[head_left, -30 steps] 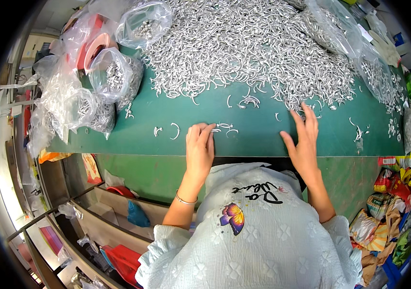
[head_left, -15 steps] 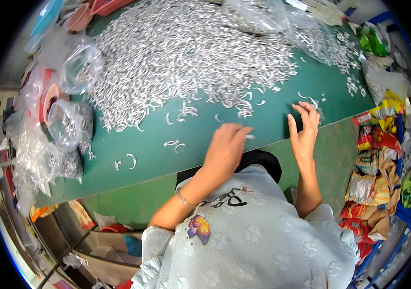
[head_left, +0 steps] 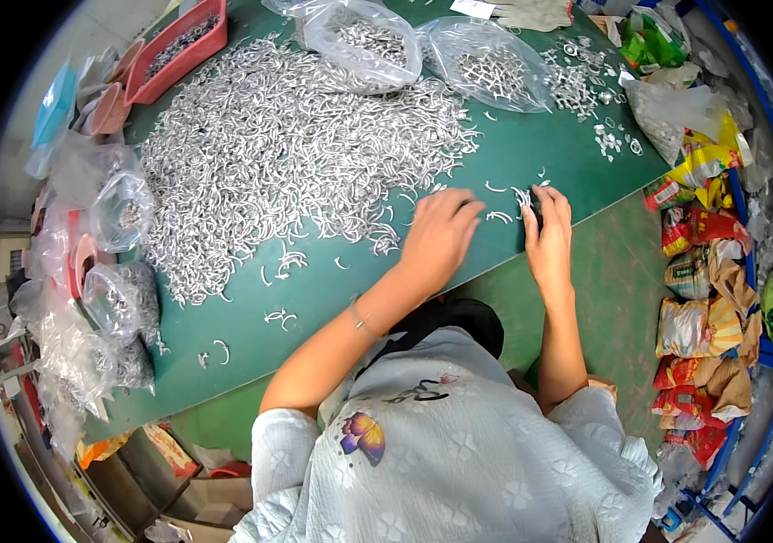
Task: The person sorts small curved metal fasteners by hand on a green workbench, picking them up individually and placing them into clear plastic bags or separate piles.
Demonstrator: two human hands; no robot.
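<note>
My left hand [head_left: 441, 233] is over the green table, just right of the big pile's near edge. Its fingers are bent and smeared by motion, so whether they hold anything cannot be made out. Further right, my right hand [head_left: 549, 237] rests near the table's front edge, thumb and fingers apart. Small curved silver metal pieces [head_left: 522, 196] lie by its thumb tip, with a dark gap between thumb and forefinger. A few more curved pieces [head_left: 499, 216] lie between the two hands. The large heap of the same curved pieces [head_left: 305, 154] spreads across the table to the left and beyond.
Clear plastic bags of metal parts [head_left: 491, 72] stand along the table's far side; others [head_left: 124, 303] line its left end. A red tray [head_left: 178, 50] sits at the far left corner. Loose rings [head_left: 617, 140] lie at the right. Colourful packets [head_left: 690, 326] fill a blue rack on the right.
The view has shifted, with the pile now further left. My left hand has moved right, closer to my right hand. The right hand's fingers have come down beside the loose curved pieces.
</note>
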